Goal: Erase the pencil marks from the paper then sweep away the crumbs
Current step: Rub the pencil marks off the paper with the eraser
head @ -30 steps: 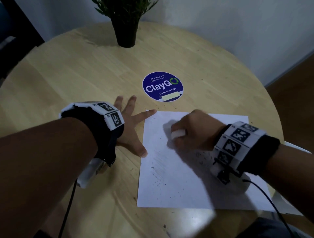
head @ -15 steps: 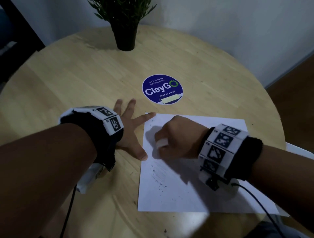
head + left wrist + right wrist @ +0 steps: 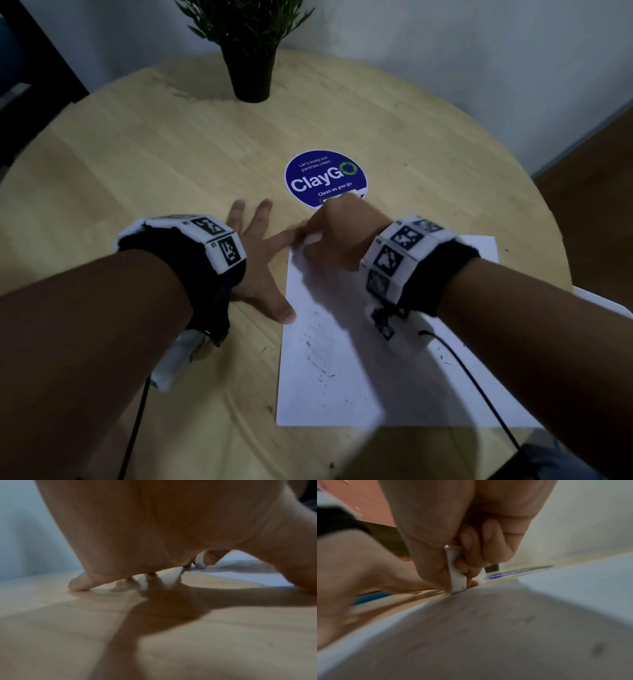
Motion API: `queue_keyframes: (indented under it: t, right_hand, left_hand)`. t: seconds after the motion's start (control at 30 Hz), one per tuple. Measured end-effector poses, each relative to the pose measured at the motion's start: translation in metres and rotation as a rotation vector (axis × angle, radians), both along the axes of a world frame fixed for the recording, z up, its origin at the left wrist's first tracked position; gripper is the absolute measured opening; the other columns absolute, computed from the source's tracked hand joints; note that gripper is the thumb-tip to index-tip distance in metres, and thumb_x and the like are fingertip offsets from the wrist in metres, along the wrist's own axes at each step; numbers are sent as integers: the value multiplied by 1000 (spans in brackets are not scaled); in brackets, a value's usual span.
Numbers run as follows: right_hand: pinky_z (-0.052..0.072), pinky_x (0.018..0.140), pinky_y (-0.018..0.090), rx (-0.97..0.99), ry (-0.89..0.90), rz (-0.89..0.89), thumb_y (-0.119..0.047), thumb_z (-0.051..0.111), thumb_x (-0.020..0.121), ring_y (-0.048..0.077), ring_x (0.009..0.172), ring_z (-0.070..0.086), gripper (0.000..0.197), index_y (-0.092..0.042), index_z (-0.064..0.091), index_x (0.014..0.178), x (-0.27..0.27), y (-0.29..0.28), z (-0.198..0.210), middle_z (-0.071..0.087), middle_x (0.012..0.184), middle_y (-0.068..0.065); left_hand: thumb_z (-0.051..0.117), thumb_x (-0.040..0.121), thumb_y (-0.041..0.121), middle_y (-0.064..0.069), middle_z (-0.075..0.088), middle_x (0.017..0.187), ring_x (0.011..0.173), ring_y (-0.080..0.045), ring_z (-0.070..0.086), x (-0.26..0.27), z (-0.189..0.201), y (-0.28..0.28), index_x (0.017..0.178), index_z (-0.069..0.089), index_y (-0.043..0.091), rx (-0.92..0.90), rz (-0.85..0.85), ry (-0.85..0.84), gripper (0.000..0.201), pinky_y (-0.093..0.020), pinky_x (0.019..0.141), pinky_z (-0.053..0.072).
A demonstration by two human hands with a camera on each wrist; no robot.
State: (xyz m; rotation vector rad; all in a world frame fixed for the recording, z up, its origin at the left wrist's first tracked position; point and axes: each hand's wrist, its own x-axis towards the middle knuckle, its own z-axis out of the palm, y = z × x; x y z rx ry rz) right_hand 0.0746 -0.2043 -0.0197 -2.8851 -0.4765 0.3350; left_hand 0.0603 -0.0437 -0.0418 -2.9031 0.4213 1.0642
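Observation:
A white sheet of paper (image 3: 346, 383) lies on the round wooden table (image 3: 137, 164), with faint pencil strokes and dark eraser crumbs (image 3: 322, 375) on its left half. My right hand (image 3: 337, 236) pinches a white eraser (image 3: 313, 237) (image 3: 456, 573) and presses its tip at the paper's far left corner. My left hand (image 3: 260, 260) lies flat with spread fingers on the table just left of the paper, its thumb at the sheet's edge and forefinger reaching to the far corner. The left wrist view shows the eraser (image 3: 200, 561) past the palm.
A round blue ClayGo sticker (image 3: 325, 178) sits just beyond the hands. A dark potted plant (image 3: 251, 58) stands at the table's far edge. A white wall runs behind. Cables trail from both wrist cameras over the near table.
My right hand has slid with the eraser from the middle of the paper up and left to its far left corner. The left hand has stayed in place.

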Motion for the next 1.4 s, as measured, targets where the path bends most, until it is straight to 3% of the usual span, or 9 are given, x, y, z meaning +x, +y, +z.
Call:
queue_keyframes:
  t: [0.43, 0.57, 0.73, 0.9, 1.03, 1.13, 1.2, 1.33, 1.4]
  right_hand:
    - [37, 58, 26, -46, 43, -69, -28, 63, 79, 24, 70, 57, 22, -10, 73, 87, 8, -6, 11, 57, 68, 6]
    - [35, 58, 26, -61, 72, 38, -27, 64, 79, 24, 70, 53, 13, -21, 63, 67, -10, -10, 7, 52, 65, 1]
    - [30, 59, 23, -77, 22, -47, -27, 68, 77, 22, 74, 48, 14, -22, 71, 89, -2, -33, 12, 46, 64, -3]
    - [39, 66, 27, -57, 85, 96, -31, 66, 77, 23, 73, 51, 13, -23, 72, 85, -23, -30, 7, 53, 70, 2]
    - [34, 63, 24, -24, 15, -63, -25, 65, 76, 25, 69, 48, 8, -21, 71, 80, -8, -45, 11, 51, 63, 1]
    - [33, 64, 24, -16, 98, 82, -29, 65, 77, 21, 66, 44, 3, -27, 67, 75, -27, -38, 9, 45, 58, -5]
    - [34, 61, 25, -20, 159, 130, -30, 64, 78, 20, 60, 42, 11, -25, 62, 68, -34, -41, 10, 45, 55, -2]
    - [33, 53, 25, -26, 58, -38, -22, 61, 77, 27, 64, 42, 23, -20, 52, 56, -15, -59, 12, 44, 53, 0]
    - [39, 58, 26, -22, 112, 72, -30, 61, 77, 25, 64, 45, 24, -23, 50, 57, -30, -51, 8, 46, 56, 0]
  left_hand:
    - [77, 55, 70, 1, -42, 151, 136, -36, -39, -3, 5, -3, 143, -22, 53, 4, 23, -9, 134, -64, 112, 1]
    - [77, 54, 71, 1, -41, 151, 137, -36, -38, -2, 2, -3, 141, -22, 55, 7, 17, -28, 133, -64, 111, 0]
    - [75, 50, 76, 2, -40, 152, 137, -37, -38, 0, -3, -1, 138, -25, 58, 8, 3, -44, 135, -64, 114, 0]
    - [75, 50, 76, 0, -41, 151, 136, -38, -39, 2, -5, 0, 138, -27, 58, 14, -4, -45, 135, -63, 114, 1]
    - [75, 51, 75, 1, -39, 152, 138, -37, -37, 0, -3, -1, 138, -25, 58, 13, 2, -53, 134, -63, 114, 0]
    - [76, 52, 74, 1, -40, 152, 138, -37, -36, 0, -2, -2, 138, -26, 57, 23, 6, -49, 134, -63, 115, 1]
    - [75, 52, 75, 1, -40, 152, 138, -37, -36, 0, -2, -3, 138, -27, 58, 30, 4, -48, 134, -63, 115, 1]
    - [74, 52, 75, 3, -40, 151, 138, -35, -37, -1, -1, -3, 137, -27, 59, 36, 12, -43, 133, -62, 115, 1]
    - [74, 52, 76, 3, -40, 151, 138, -35, -37, -1, 0, -2, 136, -28, 59, 37, 10, -44, 133, -63, 115, 0]
